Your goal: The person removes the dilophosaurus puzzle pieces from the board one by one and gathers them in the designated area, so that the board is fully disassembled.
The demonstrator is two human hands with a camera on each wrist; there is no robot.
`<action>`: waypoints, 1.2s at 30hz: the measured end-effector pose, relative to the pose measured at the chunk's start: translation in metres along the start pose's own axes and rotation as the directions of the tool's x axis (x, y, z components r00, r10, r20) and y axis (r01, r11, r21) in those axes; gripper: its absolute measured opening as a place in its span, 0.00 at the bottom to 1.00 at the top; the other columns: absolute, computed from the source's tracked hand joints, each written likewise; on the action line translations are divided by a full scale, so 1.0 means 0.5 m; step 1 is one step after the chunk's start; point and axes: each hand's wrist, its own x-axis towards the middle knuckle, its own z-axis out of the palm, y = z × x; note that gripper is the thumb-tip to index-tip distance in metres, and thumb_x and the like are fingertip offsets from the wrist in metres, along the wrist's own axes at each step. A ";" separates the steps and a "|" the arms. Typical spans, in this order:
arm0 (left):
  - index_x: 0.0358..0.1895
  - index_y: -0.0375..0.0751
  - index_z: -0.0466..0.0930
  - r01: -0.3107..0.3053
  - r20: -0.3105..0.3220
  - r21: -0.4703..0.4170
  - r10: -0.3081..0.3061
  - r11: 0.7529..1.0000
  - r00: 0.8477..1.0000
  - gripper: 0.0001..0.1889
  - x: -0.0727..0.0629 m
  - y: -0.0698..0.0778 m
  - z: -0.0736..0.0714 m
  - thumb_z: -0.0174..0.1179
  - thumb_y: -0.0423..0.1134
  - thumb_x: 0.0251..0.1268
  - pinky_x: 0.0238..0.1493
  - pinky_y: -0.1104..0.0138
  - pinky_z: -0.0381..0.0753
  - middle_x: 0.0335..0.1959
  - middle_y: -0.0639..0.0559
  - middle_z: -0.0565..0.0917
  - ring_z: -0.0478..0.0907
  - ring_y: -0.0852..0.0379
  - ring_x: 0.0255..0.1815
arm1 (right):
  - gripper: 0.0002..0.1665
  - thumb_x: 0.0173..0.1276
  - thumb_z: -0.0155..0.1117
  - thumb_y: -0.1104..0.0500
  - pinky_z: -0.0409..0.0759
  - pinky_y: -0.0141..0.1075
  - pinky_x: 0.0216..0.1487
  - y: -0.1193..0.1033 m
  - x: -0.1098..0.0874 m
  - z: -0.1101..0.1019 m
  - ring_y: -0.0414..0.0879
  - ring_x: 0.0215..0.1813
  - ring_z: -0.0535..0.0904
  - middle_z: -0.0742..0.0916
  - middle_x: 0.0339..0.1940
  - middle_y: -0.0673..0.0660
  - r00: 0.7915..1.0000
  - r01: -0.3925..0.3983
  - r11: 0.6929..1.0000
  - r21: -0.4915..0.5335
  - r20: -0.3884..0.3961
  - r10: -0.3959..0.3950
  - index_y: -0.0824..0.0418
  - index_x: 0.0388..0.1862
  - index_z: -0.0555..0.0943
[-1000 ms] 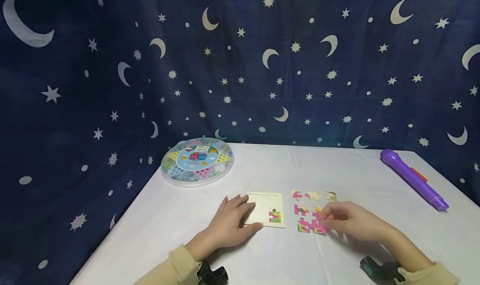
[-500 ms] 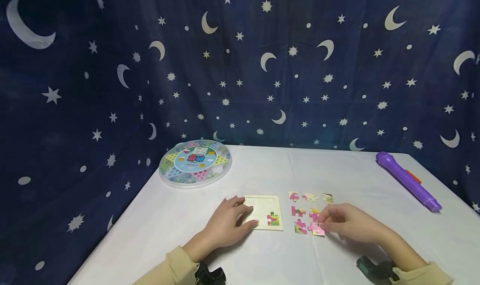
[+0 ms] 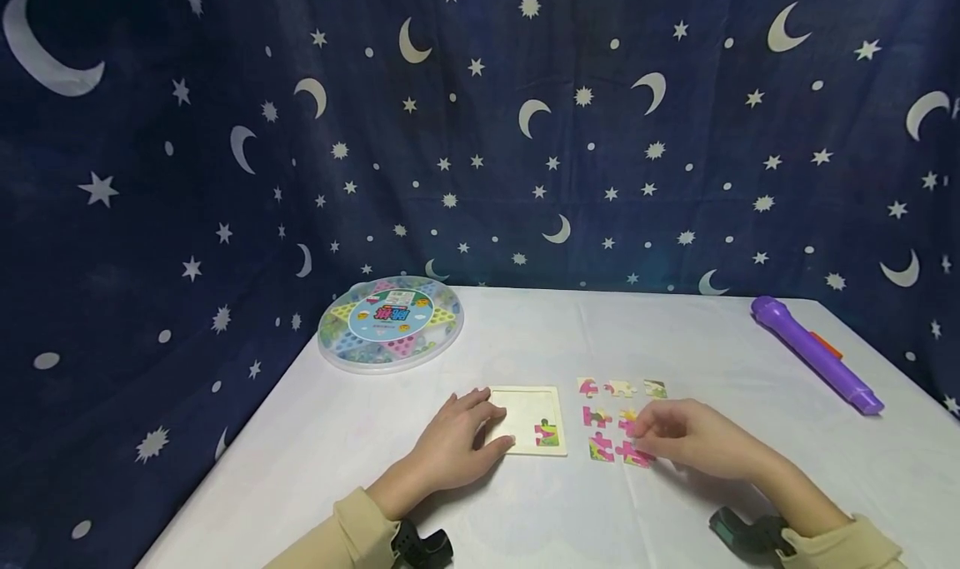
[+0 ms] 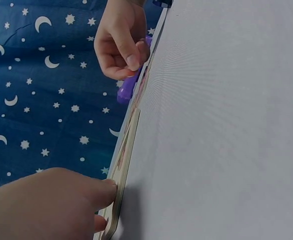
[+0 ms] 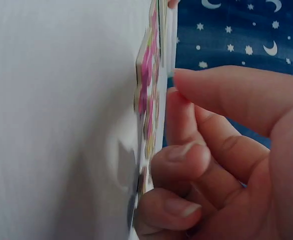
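Note:
In the head view my left hand [image 3: 457, 440] rests on the left side of a pale puzzle tray [image 3: 517, 392], thumb at its front edge. One jigsaw piece [image 3: 547, 432], pink and green, sits in the tray's lower right corner. To the right, loose jigsaw pieces lie in rows, among them a pink one [image 3: 634, 454] at the near right. My right hand [image 3: 693, 437] hovers over that end of the rows, fingers loosely curled. Its thumb [image 5: 226, 95] and index fingertips come close together with no piece showing between them in the right wrist view.
A round game box with a clear rim [image 3: 352, 359] lies at the back left of the white table [image 3: 555, 519]. A purple toy microphone [image 3: 817, 356] lies at the right. Behind the table hangs a dark blue curtain [image 3: 480, 127] with moons and stars.
The near right pink piece shifts a little under my right fingers, looks pale and tilted half a second ago, and now lies flatter. My left hand stays on the tray.

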 end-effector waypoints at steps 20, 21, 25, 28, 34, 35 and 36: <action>0.65 0.40 0.81 -0.033 0.025 0.086 0.031 0.996 0.999 0.36 -0.002 0.012 -0.002 0.67 0.63 0.60 0.68 0.42 0.66 0.46 0.52 0.78 0.75 0.54 0.51 | 0.04 0.70 0.72 0.53 0.74 0.34 0.28 -0.070 0.006 0.083 0.42 0.25 0.76 0.84 0.31 0.47 0.966 0.209 0.977 0.027 -0.164 -0.202 0.49 0.40 0.85; 0.64 0.40 0.81 -0.032 0.015 0.090 0.031 0.995 0.999 0.36 -0.002 0.013 -0.002 0.67 0.63 0.60 0.68 0.43 0.66 0.47 0.52 0.78 0.75 0.53 0.51 | 0.04 0.70 0.72 0.52 0.74 0.34 0.28 -0.072 0.008 0.087 0.42 0.25 0.76 0.84 0.30 0.47 0.964 0.207 0.978 0.013 -0.173 -0.202 0.47 0.40 0.85; 0.61 0.42 0.85 -0.032 -0.006 0.096 0.033 0.995 0.999 0.34 -0.006 0.012 0.003 0.68 0.64 0.59 0.67 0.46 0.67 0.52 0.49 0.78 0.74 0.49 0.54 | 0.05 0.69 0.73 0.50 0.74 0.33 0.27 -0.075 0.018 0.103 0.40 0.24 0.76 0.82 0.25 0.44 0.953 0.202 0.977 -0.065 -0.215 -0.212 0.41 0.40 0.84; 0.60 0.42 0.85 -0.039 -0.003 0.094 0.039 0.995 0.999 0.34 -0.004 0.012 0.002 0.68 0.64 0.58 0.69 0.43 0.65 0.55 0.48 0.79 0.74 0.48 0.57 | 0.07 0.68 0.74 0.51 0.73 0.31 0.27 -0.074 0.025 0.111 0.39 0.25 0.74 0.80 0.24 0.42 0.929 0.243 0.959 -0.148 -0.250 -0.274 0.39 0.40 0.84; 0.64 0.39 0.82 -0.028 0.056 0.080 0.024 0.996 0.998 0.38 0.003 0.012 -0.007 0.65 0.65 0.61 0.71 0.35 0.58 0.67 0.43 0.77 0.70 0.44 0.71 | 0.11 0.66 0.76 0.50 0.79 0.36 0.41 -0.067 0.039 0.118 0.37 0.41 0.76 0.83 0.39 0.35 0.882 0.299 0.873 -0.386 -0.237 -0.407 0.38 0.45 0.86; 0.65 0.39 0.81 -0.025 0.067 0.075 0.020 0.997 0.998 0.38 0.004 0.012 -0.007 0.65 0.66 0.61 0.71 0.34 0.57 0.68 0.43 0.77 0.70 0.43 0.72 | 0.12 0.65 0.76 0.48 0.79 0.38 0.45 -0.065 0.039 0.118 0.36 0.45 0.76 0.83 0.42 0.34 0.879 0.298 0.857 -0.421 -0.229 -0.418 0.38 0.47 0.86; 0.65 0.39 0.81 -0.021 0.074 0.069 0.016 0.997 0.997 0.38 0.004 0.012 -0.007 0.65 0.66 0.61 0.71 0.34 0.56 0.68 0.44 0.77 0.69 0.43 0.73 | 0.13 0.65 0.76 0.46 0.79 0.39 0.48 -0.064 0.039 0.118 0.36 0.49 0.75 0.83 0.45 0.33 0.876 0.299 0.843 -0.447 -0.222 -0.428 0.38 0.48 0.87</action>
